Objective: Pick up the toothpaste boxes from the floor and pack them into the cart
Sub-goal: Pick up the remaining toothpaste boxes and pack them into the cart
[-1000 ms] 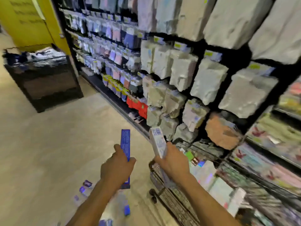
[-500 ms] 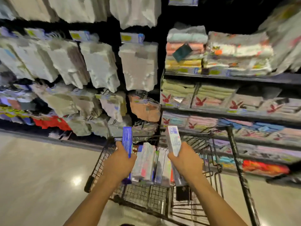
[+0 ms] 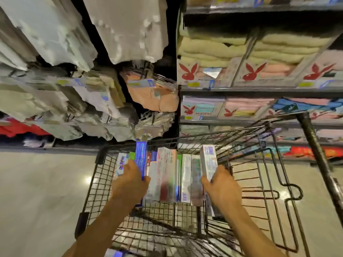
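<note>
L hand (image 3: 130,184) grips blue toothpaste box (image 3: 140,160), R hand (image 3: 222,188) grips white box (image 3: 209,160); both over boxes packed in cart (image 3: 96,182), frame centre.

Left hand (image 3: 130,184) gripping blue box (image 3: 140,158), right hand (image 3: 222,186) white box (image 3: 209,161), over wire cart (image 3: 96,182).

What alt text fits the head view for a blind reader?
Over a wire cart, the left hand grips a blue box and the right hand a white box, flanking a row of boxes packed inside. Towel shelves stand behind.
</note>
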`<action>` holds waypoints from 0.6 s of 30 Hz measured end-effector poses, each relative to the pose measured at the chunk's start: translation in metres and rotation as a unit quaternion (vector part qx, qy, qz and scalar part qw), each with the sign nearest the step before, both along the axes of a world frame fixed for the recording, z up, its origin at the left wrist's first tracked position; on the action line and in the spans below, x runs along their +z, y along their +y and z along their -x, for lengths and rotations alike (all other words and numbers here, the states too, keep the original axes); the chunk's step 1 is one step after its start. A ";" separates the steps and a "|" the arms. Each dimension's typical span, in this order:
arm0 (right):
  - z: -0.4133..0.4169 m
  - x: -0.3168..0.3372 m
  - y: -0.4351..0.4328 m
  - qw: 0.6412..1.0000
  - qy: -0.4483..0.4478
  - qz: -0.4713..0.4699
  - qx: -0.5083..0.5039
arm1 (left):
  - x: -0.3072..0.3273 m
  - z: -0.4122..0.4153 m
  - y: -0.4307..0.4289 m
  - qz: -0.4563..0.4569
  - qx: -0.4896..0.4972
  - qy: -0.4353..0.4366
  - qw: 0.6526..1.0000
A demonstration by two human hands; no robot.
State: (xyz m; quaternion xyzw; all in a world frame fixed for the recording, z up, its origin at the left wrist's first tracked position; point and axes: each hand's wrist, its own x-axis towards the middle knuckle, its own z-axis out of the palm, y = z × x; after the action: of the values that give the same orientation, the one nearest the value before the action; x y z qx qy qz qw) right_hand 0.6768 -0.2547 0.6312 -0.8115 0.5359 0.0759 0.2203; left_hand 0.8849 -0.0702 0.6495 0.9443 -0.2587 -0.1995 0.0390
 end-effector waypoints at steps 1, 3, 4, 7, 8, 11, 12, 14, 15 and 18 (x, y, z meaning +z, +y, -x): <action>-0.004 -0.017 -0.001 1.000 0.012 -0.007 0.006 | -0.016 -0.005 -0.003 -0.005 0.003 0.005 1.000; -0.008 -0.050 -0.003 0.999 0.027 -0.017 0.007 | -0.046 -0.014 -0.008 -0.023 0.012 0.019 0.999; -0.010 -0.068 -0.004 0.999 0.035 -0.019 0.007 | -0.064 -0.018 -0.011 -0.038 0.011 0.023 0.999; -0.016 -0.100 -0.006 0.998 0.058 -0.013 0.006 | -0.101 -0.024 -0.014 -0.052 0.009 0.025 0.998; -0.018 -0.110 -0.008 0.998 0.054 -0.014 -0.003 | -0.113 -0.027 -0.014 -0.048 0.011 0.026 0.998; -0.026 -0.134 -0.013 0.998 0.046 -0.020 -0.027 | -0.140 -0.033 -0.015 -0.047 0.021 0.023 0.998; -0.028 -0.139 -0.014 0.998 0.050 -0.018 -0.028 | -0.146 -0.034 -0.015 -0.049 0.021 0.019 0.998; -0.033 -0.147 -0.015 0.998 0.064 -0.008 -0.024 | -0.155 -0.033 -0.015 -0.055 0.019 0.009 0.998; -0.035 -0.150 -0.016 0.997 0.070 -0.004 -0.022 | -0.157 -0.033 -0.015 -0.054 0.020 0.006 0.998; -0.040 -0.159 -0.016 0.997 0.078 0.010 -0.007 | -0.161 -0.030 -0.014 -0.039 0.016 0.008 0.999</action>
State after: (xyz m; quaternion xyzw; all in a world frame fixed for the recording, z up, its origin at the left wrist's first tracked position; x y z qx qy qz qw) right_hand 0.7169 -0.2709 0.4718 -0.8016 0.5578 0.1321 0.1697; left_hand 0.9152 -0.0843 0.4888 0.9474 -0.2355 -0.2167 0.0077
